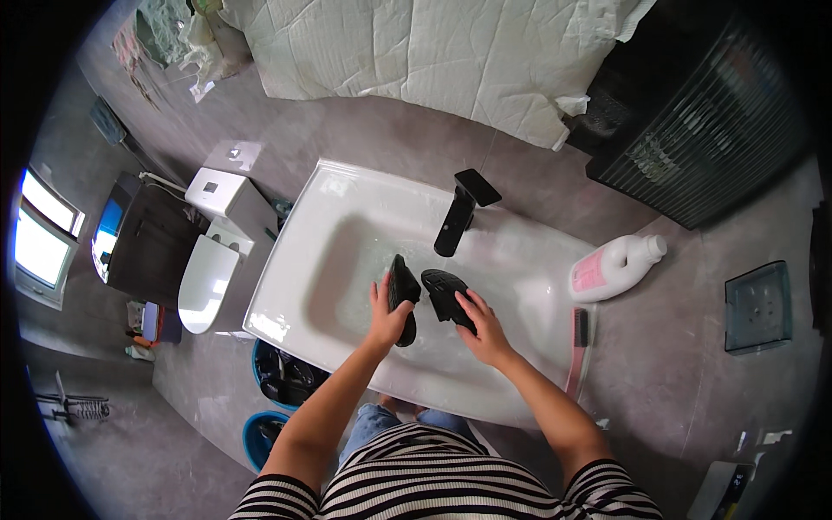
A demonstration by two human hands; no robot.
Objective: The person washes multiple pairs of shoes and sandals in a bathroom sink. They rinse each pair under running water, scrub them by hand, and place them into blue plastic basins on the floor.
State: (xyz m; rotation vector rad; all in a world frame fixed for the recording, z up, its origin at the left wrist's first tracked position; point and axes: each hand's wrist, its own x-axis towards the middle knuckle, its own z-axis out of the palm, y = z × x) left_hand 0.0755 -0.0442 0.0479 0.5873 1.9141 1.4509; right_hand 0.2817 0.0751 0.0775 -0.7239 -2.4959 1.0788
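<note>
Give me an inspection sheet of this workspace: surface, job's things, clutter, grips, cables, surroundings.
Surface: white tub, with what looks like shallow water inside.
Job's things: left black shoe and right black shoe, held apart over the tub.
Clutter: white bottle and pink brush at the tub's right end; blue buckets with dark contents, lower left.
Grips: left grip holds the left black shoe; right grip holds the right.
Cables: nothing seen for certain.
Surroundings: black faucet; white toilet, left; black slatted rack, upper right.

Downward fisheye view from the head, above the sink (299, 238)
</note>
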